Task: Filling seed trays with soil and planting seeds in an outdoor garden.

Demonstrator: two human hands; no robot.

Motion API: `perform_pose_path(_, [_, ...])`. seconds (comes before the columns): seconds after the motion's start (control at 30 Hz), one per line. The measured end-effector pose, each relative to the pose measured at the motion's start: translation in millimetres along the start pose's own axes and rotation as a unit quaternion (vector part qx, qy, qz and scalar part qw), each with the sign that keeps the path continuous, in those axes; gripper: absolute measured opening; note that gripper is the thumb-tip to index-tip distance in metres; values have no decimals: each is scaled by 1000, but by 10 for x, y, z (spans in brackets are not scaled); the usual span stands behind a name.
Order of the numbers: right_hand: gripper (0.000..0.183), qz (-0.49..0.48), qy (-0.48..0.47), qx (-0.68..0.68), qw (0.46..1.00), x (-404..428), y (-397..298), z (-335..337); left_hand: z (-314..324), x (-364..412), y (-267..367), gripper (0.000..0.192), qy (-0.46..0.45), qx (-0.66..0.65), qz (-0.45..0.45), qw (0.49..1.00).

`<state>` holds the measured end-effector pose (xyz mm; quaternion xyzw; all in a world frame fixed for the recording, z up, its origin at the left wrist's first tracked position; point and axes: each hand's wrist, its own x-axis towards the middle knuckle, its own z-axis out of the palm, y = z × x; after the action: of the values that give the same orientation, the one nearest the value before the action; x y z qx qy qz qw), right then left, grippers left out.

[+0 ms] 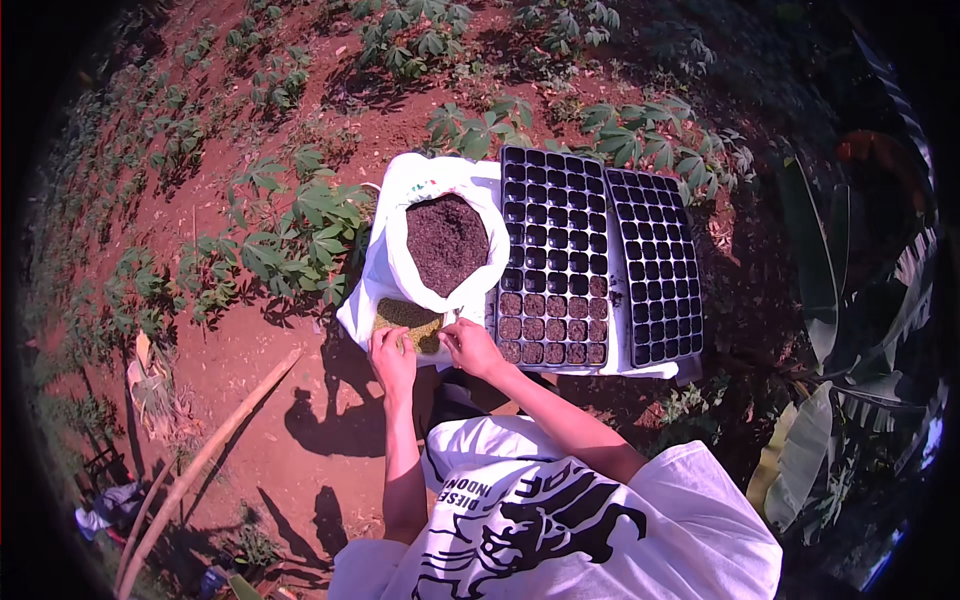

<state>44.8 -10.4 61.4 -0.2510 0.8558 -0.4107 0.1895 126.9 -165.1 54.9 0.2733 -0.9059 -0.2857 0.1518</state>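
Note:
My left hand (393, 354) rests at the near left of a shallow container of small greenish-yellow seeds or grains (424, 322), its fingers curled over the contents. On the opposite side, my right hand (472, 349) has its fingertips at the container's right edge. Anything pinched in either hand is too small to make out. Just beyond the container stands an open white sack (397, 251) with its rim rolled down, full of dark brown soil (448, 244). To its right lies a black seedling tray (555, 199); soil fills its three nearest rows and one cell above them.
A second black seedling tray (660, 262), its cells unfilled, lies farther right on the white-covered table (637, 371). Leafy plants (300, 232) grow from red earth behind and left. A long wooden pole (210, 457) slants at lower left. Banana leaves (806, 465) hang at right.

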Motion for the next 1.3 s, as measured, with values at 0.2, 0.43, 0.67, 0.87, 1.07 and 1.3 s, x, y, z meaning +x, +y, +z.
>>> perform_pose_path(0.2, [19, 86, 68, 29, 994, -732, 613, -927, 297, -364, 609, 15, -70, -36, 22, 997])
perform_pose_path(0.43, [21, 243, 180, 118, 946, -1380, 1465, -1951, 955, -384, 1604, 13, -172, -38, 123, 977])
perform_pose_path(0.67, [21, 219, 200, 113, 948, -1217, 1980, -2457, 1672, -133, 2451, 47, -252, 46, 219, 942])
perform_pose_path(0.87, [15, 93, 172, 18, 981, -624, 2322, -2295, 2057, 2, 2692, 64, -269, 149, 240, 921])
perform_pose_path(1.07, [17, 38, 142, -28, 989, -348, 2186, -2284, 2156, 60, 2755, 58, -279, 184, 229, 914])
perform_pose_path(1.3, [15, 29, 171, -89, 981, -404, 2267, -2149, 2168, 31, 2753, 55, -257, 194, 221, 921])
